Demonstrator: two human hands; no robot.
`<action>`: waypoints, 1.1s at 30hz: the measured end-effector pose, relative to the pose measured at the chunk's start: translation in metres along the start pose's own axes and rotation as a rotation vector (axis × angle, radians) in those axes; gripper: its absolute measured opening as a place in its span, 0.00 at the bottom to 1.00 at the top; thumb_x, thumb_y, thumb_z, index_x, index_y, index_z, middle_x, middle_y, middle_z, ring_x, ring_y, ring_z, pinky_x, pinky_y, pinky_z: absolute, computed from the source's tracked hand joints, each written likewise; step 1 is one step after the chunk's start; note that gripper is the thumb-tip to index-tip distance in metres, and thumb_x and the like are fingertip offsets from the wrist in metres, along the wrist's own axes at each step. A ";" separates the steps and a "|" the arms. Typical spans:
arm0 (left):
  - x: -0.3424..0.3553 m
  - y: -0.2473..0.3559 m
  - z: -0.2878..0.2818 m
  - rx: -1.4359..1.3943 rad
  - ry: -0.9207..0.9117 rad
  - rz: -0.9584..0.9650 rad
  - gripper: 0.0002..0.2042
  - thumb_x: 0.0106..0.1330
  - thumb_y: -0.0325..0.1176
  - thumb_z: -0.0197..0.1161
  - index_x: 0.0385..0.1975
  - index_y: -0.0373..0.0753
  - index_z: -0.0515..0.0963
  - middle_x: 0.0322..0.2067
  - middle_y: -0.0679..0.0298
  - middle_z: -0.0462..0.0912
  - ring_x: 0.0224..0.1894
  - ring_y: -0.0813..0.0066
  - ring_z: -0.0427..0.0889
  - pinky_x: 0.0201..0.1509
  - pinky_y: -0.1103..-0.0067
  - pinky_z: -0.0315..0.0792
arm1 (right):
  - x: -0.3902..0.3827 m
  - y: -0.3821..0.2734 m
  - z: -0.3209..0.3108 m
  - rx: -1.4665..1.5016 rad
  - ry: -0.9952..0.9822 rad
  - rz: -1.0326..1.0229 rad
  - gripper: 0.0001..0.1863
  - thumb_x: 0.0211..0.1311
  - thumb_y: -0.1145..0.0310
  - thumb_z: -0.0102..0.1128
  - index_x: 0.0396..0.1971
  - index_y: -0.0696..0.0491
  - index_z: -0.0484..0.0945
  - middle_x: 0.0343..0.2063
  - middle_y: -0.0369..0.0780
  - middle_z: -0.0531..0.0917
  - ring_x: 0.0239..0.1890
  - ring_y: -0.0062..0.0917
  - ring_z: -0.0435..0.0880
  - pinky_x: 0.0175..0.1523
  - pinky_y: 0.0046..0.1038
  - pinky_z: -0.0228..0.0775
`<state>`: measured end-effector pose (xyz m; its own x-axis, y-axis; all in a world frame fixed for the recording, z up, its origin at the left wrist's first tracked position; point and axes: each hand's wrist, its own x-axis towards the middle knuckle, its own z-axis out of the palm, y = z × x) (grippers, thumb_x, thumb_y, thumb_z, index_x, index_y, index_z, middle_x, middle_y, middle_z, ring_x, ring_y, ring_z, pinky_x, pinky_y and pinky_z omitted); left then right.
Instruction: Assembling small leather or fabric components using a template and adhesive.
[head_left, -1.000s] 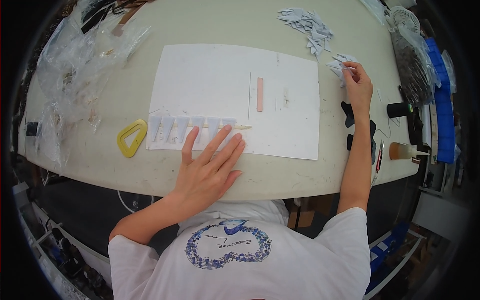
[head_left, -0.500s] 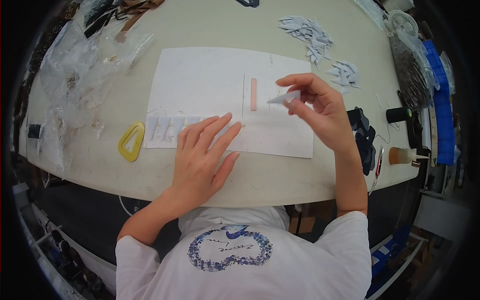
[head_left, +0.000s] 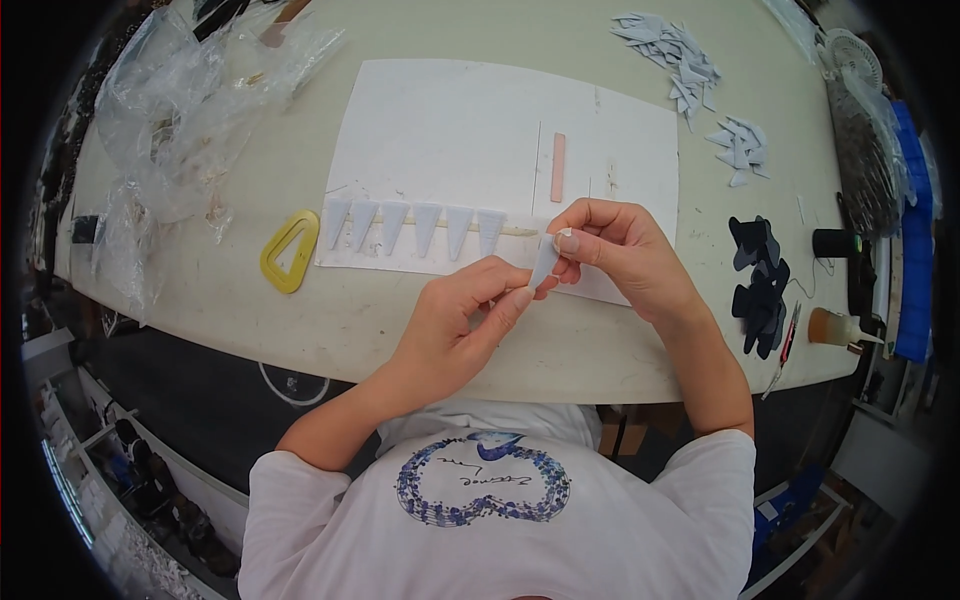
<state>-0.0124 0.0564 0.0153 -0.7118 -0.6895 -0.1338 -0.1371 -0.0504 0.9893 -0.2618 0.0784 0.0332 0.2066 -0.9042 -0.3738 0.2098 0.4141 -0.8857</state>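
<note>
Between my two hands is a small pale grey tapered piece point(head_left: 544, 263), its narrow end toward me. My left hand point(head_left: 460, 315) pinches its lower tip with thumb and fingers. My right hand point(head_left: 625, 255) grips its wider upper end. Both hands are over the near right part of a white sheet point(head_left: 450, 120). Along the sheet's near edge, several like pieces point(head_left: 425, 228) lie in a row, narrow ends toward me, across a thin yellowish strip point(head_left: 520, 231) whose bare end points at my right hand. A flat pink bar point(head_left: 558, 167) lies beyond my hands.
Loose grey pieces form a large pile point(head_left: 670, 50) and a smaller one point(head_left: 740, 150) at the far right. Dark cut pieces point(head_left: 762, 290), tweezers point(head_left: 782, 350), a glue bottle point(head_left: 835, 327) and black thread point(head_left: 833, 243) sit right. Left are a yellow triangular tool point(head_left: 290, 252) and clear plastic point(head_left: 170, 110).
My right hand has come down and toward the middle with the grey piece. My left hand has left the row, uncovering it, and now holds the piece's tip. The whole view has shifted.
</note>
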 end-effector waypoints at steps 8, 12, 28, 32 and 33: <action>-0.029 -0.017 0.010 0.899 0.188 0.339 0.28 0.63 0.21 0.69 0.67 0.34 0.81 0.62 0.58 0.82 0.62 0.56 0.78 0.67 0.65 0.72 | 0.016 0.012 0.003 -0.635 0.201 -0.152 0.08 0.70 0.67 0.75 0.38 0.57 0.87 0.33 0.32 0.86 0.40 0.19 0.80 0.50 0.24 0.72; -0.030 -0.023 0.014 0.936 0.203 0.349 0.31 0.60 0.20 0.68 0.68 0.34 0.81 0.64 0.58 0.81 0.64 0.57 0.77 0.69 0.65 0.72 | 0.024 0.022 0.009 -0.848 0.290 -0.303 0.07 0.68 0.66 0.75 0.35 0.52 0.87 0.31 0.31 0.84 0.39 0.21 0.76 0.55 0.29 0.64; -0.028 -0.023 0.020 0.936 0.214 0.298 0.33 0.65 0.25 0.68 0.74 0.39 0.78 0.57 0.60 0.77 0.59 0.57 0.74 0.65 0.63 0.67 | 0.030 0.039 0.014 -0.937 0.421 -0.444 0.07 0.66 0.67 0.74 0.30 0.49 0.84 0.28 0.29 0.85 0.35 0.24 0.74 0.52 0.33 0.59; -0.026 -0.023 0.022 1.002 0.191 0.270 0.30 0.71 0.31 0.66 0.75 0.40 0.77 0.56 0.61 0.76 0.59 0.58 0.72 0.65 0.63 0.64 | 0.031 0.040 0.014 -0.947 0.433 -0.460 0.07 0.66 0.67 0.74 0.30 0.49 0.84 0.28 0.29 0.85 0.35 0.24 0.75 0.52 0.33 0.58; -0.026 -0.023 0.022 1.015 0.195 0.264 0.29 0.72 0.32 0.66 0.75 0.40 0.77 0.56 0.61 0.75 0.59 0.58 0.72 0.64 0.63 0.64 | 0.031 0.041 0.014 -0.953 0.432 -0.473 0.07 0.66 0.67 0.74 0.30 0.49 0.83 0.28 0.29 0.84 0.35 0.24 0.75 0.52 0.34 0.58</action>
<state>-0.0062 0.0912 -0.0056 -0.6927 -0.6989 0.1781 -0.5682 0.6809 0.4620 -0.2336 0.0686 -0.0107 -0.0841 -0.9848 0.1522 -0.6680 -0.0576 -0.7419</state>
